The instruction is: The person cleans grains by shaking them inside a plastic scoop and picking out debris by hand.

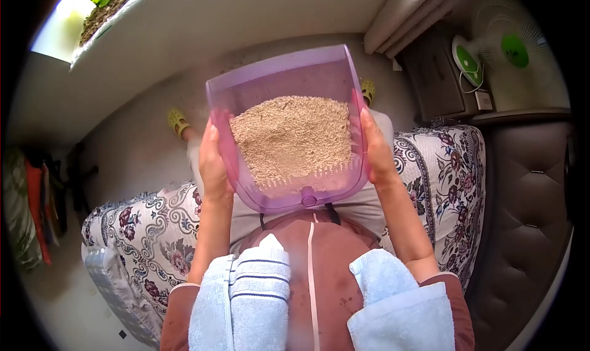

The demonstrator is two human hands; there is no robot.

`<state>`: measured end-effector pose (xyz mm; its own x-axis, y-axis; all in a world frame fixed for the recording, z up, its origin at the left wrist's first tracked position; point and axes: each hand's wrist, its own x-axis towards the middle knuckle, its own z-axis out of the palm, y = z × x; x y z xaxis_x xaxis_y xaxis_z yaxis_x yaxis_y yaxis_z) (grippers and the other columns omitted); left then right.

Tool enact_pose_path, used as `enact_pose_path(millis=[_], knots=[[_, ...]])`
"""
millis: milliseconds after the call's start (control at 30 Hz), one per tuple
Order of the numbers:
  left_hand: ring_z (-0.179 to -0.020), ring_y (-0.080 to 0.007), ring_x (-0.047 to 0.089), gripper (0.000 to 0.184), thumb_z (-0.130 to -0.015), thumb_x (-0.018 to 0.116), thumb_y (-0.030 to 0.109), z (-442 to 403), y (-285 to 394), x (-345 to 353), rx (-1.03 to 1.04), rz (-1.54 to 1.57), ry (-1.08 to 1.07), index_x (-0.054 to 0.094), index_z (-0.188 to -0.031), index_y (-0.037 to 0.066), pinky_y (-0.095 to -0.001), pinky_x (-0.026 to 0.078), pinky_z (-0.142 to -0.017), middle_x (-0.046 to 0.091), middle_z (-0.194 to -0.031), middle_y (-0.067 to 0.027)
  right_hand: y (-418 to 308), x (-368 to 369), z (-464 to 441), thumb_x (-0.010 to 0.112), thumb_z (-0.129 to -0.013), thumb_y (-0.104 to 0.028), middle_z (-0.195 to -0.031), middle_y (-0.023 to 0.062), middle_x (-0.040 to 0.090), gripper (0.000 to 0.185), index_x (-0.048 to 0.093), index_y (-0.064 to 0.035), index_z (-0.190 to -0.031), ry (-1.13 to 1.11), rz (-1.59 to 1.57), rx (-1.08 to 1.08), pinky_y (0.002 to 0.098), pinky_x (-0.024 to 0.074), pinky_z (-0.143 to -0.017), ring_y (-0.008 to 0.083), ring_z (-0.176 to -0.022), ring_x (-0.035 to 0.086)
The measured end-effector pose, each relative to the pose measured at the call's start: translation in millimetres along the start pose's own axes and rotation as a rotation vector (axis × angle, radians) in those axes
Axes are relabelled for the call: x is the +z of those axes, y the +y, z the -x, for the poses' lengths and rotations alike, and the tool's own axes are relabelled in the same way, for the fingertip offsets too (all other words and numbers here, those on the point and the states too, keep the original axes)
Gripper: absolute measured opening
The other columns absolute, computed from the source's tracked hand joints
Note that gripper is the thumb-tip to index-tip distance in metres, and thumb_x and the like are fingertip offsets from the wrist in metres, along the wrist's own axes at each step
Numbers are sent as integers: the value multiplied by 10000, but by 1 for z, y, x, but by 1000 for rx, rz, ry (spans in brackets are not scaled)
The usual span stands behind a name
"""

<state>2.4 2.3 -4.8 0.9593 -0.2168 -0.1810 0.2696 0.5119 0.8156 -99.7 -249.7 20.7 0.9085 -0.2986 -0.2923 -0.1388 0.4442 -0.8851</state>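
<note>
A see-through purple plastic winnowing tray (279, 74) is held out in front of my body, over my lap. It has a straight far edge, raised sides and a rounded near end with a small round tab. Small beige grain (295, 133) is heaped across its middle. My left hand (213, 157) grips the left side, its fingers showing pink through the plastic. On the opposite side, my right hand (376, 151) is closed round the wall, thumb on top and fingers partly hidden behind it.
I sit on a bed with a flowered cover (150, 228). A brown padded headboard (522, 216) is at the right. A dark cabinet (433, 62) and a green-and-white fan (515, 50) stand beyond. Clothes (43, 197) hang at the left.
</note>
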Motion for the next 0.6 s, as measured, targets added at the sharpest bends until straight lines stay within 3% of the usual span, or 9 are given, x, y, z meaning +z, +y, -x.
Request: enact_pose_path(millis=[100, 167, 233, 367, 433, 533, 600], knots=[[-1346, -262, 341, 476, -1012, 322, 192, 6, 17, 14, 202, 204, -80, 295, -1422, -48, -367, 203, -1150, 395, -1429, -165, -58, 30, 17, 366, -1021, -245, -1430, 82, 417, 524, 253, 3, -1468, -116, 143, -168, 283, 278, -1097, 160, -1305, 390], [-1358, -262, 326, 486, -1012, 319, 191, 11, 33, 24, 309, 294, -190, 280, -1427, -59, -379, 185, -1156, 364, -1455, -167, -62, 42, 23, 339, -1025, -241, -1435, 84, 409, 515, 243, -8, -1474, -194, 74, -354, 291, 276, -1098, 167, -1292, 405], [-1358, -252, 330, 493, -1016, 321, 200, 11, 28, 19, 232, 138, -146, 262, -1434, -54, -373, 194, -1154, 366, -1453, -170, 8, 4, 2, 323, -1027, -246, -1445, 88, 394, 512, 244, -7, -1473, -89, 10, -305, 296, 272, -1101, 175, -1297, 399], [-1344, -232, 347, 503, -1016, 336, 203, 10, 6, 6, 118, -83, -96, 260, -1440, -56, -348, 230, -1137, 372, -1450, -160, 36, -9, 15, 317, -1029, -332, -1385, 91, 448, 528, 259, -54, -1474, -53, -142, -116, 311, 371, -1039, 185, -1212, 487], [-1318, -224, 377, 493, -1014, 341, 197, 11, -2, 2, 40, -101, -53, 287, -1431, -60, -333, 264, -1118, 406, -1422, -152, 54, -25, 13, 316, -1031, -337, -1381, 87, 456, 526, 281, -41, -1463, 12, -141, 1, 304, 362, -1045, 182, -1224, 477], [-1295, -222, 401, 480, -1014, 337, 192, 9, -10, -11, -35, -133, -13, 304, -1425, -55, -327, 274, -1112, 441, -1390, -150, 24, -14, 5, 335, -1029, -328, -1356, 86, 486, 514, 322, -24, -1443, 12, -34, -8, 300, 358, -1045, 172, -1225, 472], [-1292, -230, 405, 466, -1014, 328, 199, 9, -8, -9, 82, -21, -18, 324, -1417, -34, -350, 252, -1128, 453, -1380, -151, -3, -3, -1, 342, -1028, -311, -1350, 85, 492, 504, 324, -24, -1443, -20, 107, -76, 301, 359, -1044, 161, -1222, 473]])
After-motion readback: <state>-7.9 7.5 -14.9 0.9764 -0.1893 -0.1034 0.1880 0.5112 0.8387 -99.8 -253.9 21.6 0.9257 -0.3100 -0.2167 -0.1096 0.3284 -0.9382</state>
